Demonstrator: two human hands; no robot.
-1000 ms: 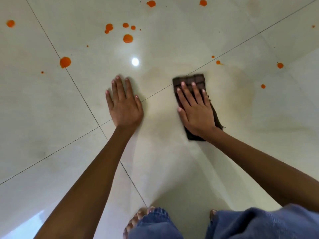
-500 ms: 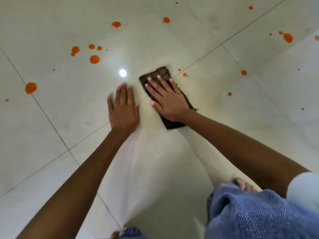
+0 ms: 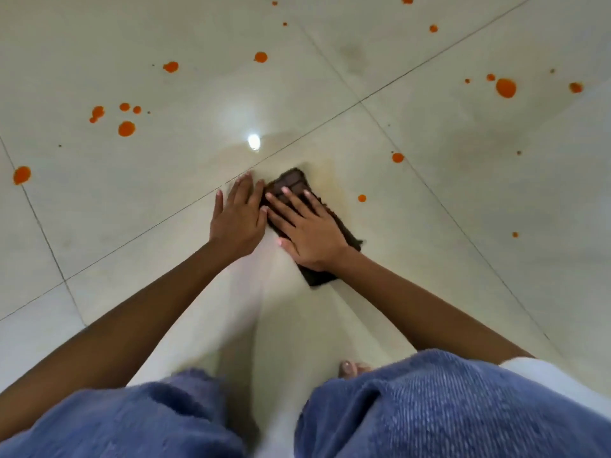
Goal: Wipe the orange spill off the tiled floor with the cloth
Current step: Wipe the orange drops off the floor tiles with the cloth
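A dark brown folded cloth (image 3: 291, 186) lies flat on the glossy cream tiled floor (image 3: 463, 209), beside a grout line. The right hand (image 3: 309, 231) presses on it, palm down, fingers spread, gripping nothing. The left hand (image 3: 237, 218) rests flat and released on the floor, touching the cloth's left edge. Orange spill drops (image 3: 126, 128) dot the surrounding tiles, near and far.

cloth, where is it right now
The cloth lies flat on the floor at centre frame, under the right hand, beside the left hand.
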